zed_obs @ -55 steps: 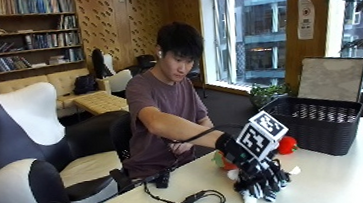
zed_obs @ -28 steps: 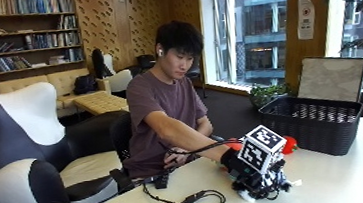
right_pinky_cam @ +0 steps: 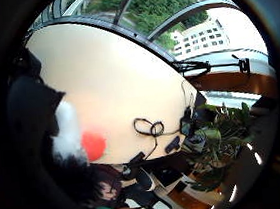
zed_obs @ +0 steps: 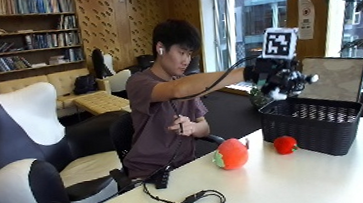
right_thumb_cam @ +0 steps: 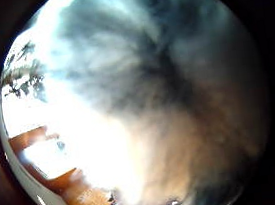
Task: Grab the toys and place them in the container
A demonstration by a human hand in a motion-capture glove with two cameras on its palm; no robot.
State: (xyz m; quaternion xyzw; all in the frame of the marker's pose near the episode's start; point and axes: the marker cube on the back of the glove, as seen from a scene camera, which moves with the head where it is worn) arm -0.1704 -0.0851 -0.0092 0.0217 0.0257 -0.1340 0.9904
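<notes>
A black-and-white plush toy (zed_obs: 280,88) is clutched in curled gloved right hand (zed_obs: 274,75) fingers above the basket (zed_obs: 314,124), for dropping at 6 o'clock

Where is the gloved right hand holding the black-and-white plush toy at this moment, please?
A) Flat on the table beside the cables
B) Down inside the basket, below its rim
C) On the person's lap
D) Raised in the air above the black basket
D: in the outside view the gloved right hand holds the black-and-white plush toy above the black basket's rim.
</notes>
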